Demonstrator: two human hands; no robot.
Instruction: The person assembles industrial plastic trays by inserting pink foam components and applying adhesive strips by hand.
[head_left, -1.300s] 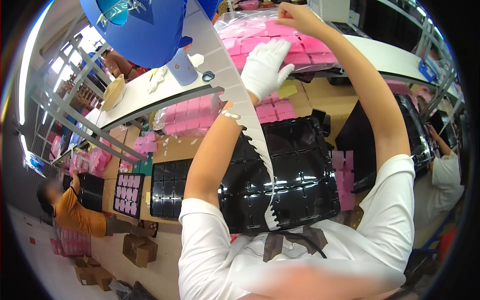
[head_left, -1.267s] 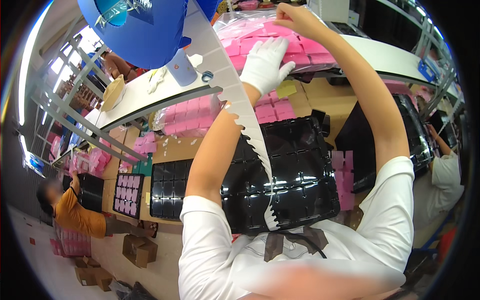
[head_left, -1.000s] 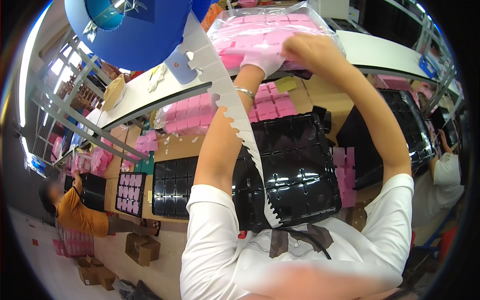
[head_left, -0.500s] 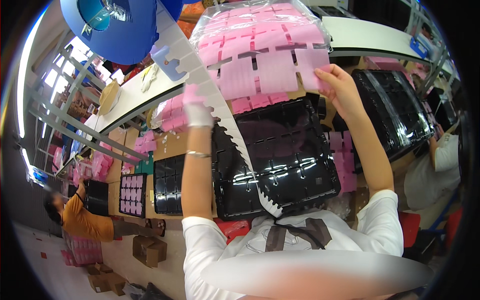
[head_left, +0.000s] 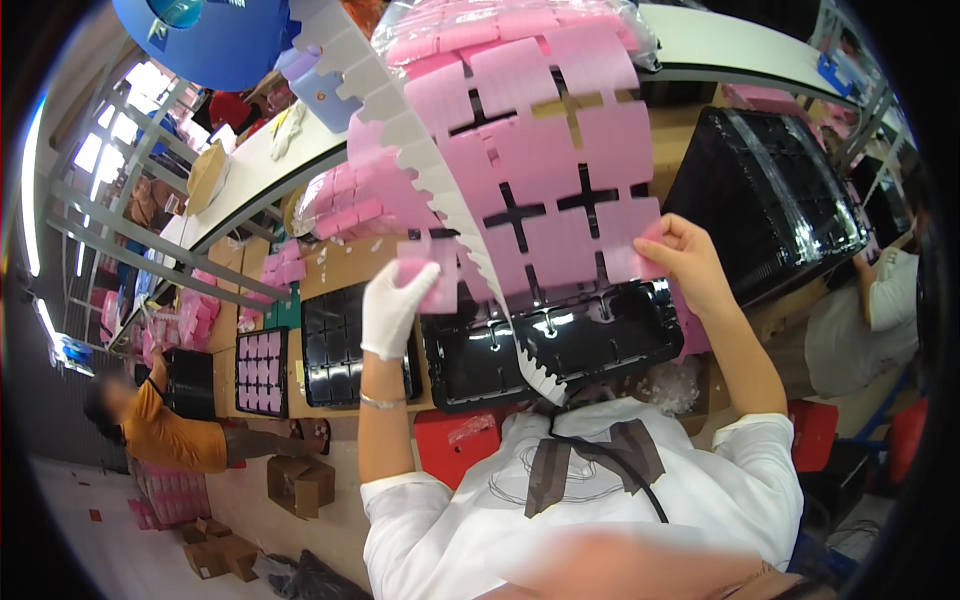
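Observation:
A pink foam sheet [head_left: 610,145] with cross-shaped cut-outs is stretched between my two hands. My left hand [head_left: 388,318], in a white glove, pinches its near left corner. At the near right corner my bare right hand [head_left: 688,262] grips the edge between thumb and fingers. The sheet's far end lies on a stack of pink foam in clear plastic [head_left: 500,40]. Below the sheet is a shiny black compartmented tray [head_left: 560,355], its far part hidden by the foam. A pale notched strip [head_left: 415,140] crosses in front of the sheet's left part.
Black trays [head_left: 770,190] with clear wrap stand at the right. Left along the bench are another black tray [head_left: 335,345] and one filled with pink pieces [head_left: 262,370]. A white shelf [head_left: 740,45] runs behind. One person in orange [head_left: 175,425] works far left; another's white sleeve [head_left: 890,300] shows right.
Both hands have drawn the foam sheet nearer and lower, off the stack and over the black tray. More of the sheet is spread out, covering much of the tray.

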